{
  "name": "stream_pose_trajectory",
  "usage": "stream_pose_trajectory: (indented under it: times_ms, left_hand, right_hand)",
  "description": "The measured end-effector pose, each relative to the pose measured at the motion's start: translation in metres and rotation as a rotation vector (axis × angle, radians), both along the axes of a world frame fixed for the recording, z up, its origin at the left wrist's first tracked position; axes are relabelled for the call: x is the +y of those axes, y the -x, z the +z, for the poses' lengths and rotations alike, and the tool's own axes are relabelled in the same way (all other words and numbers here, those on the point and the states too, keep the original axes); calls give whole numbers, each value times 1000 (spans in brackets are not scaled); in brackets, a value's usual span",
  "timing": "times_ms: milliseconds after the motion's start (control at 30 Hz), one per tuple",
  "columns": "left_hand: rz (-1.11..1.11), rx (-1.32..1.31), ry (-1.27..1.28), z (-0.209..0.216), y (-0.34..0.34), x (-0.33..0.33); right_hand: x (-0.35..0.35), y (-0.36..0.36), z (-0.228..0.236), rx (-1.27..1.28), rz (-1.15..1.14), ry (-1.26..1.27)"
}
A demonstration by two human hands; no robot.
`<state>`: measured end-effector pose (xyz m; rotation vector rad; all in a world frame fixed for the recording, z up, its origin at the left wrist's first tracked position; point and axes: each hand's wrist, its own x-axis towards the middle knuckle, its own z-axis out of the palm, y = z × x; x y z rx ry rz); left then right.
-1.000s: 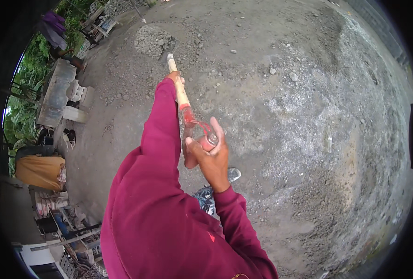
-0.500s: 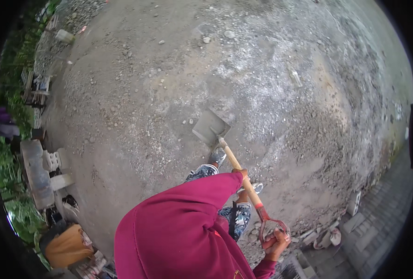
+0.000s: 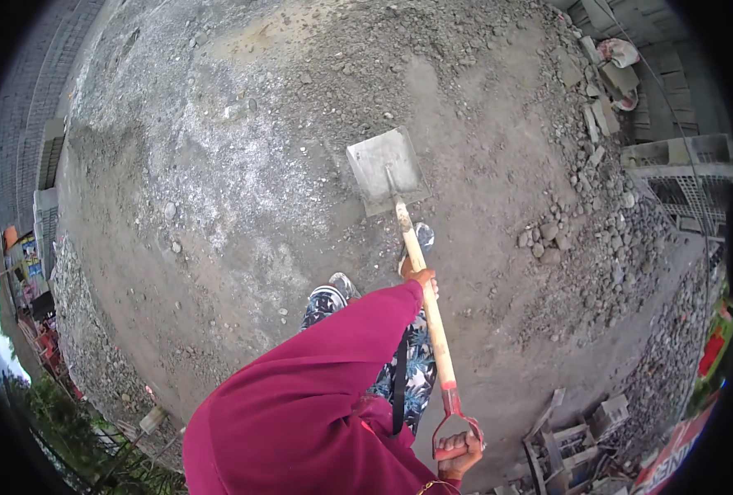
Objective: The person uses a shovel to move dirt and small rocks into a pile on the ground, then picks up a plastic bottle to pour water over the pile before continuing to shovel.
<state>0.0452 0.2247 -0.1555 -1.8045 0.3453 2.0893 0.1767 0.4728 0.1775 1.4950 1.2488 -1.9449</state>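
Note:
A square-bladed shovel (image 3: 387, 157) reaches forward from me, its pale metal blade lying flat over the grey gravelly ground, with no load to be seen on it. Around the middle of its wooden shaft (image 3: 439, 338) my left hand (image 3: 424, 280) is closed, the arm in a maroon sleeve (image 3: 317, 338). My right hand (image 3: 461, 452) grips the red D-shaped handle (image 3: 450, 404) at the near end. Whether the blade touches the ground or hovers just above it, I cannot tell. My shoes (image 3: 420, 239) stand behind the blade, one beside the shaft.
Whitish gravel (image 3: 226, 173) spreads to the left of the blade. A heap of stones (image 3: 548, 239) lies at the right, near broken blocks (image 3: 601, 115) and a sack (image 3: 619, 53). Grey hollow blocks (image 3: 680, 157) are at the far right, with a wooden frame (image 3: 568, 454) lower down.
My view and body have turned to the right, bringing the stone heap and blocks into sight. The shovel has come round with me; both hands keep their hold on it.

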Motion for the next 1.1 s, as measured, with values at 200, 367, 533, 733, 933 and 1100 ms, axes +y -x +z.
stream_pose_trajectory:
  times_ms: [200,367,533,733,933,1100]
  left_hand:
    - [-201,-224,-66,-41,38,52]
    - [-343,-213,12,-104,97,-45]
    - [-343,-101,1,-184,231,-227]
    - [-116,-50,65,-244,265,-219]
    - [-206,-27,251,-320,247,-203]
    - [-168,-49,379,-297,220,-181]
  right_hand:
    - [1,54,-27,-75,-20,-207]
    - [-112,108,-90,-107,-200,-149]
    - [-238,210,-174,71,-162,-87]
    - [-193,268,-263,-57,-26,-299]
    - [-120,220,-378,-387,-1,-552]
    - [-85,199,-379,-302,20,-501]
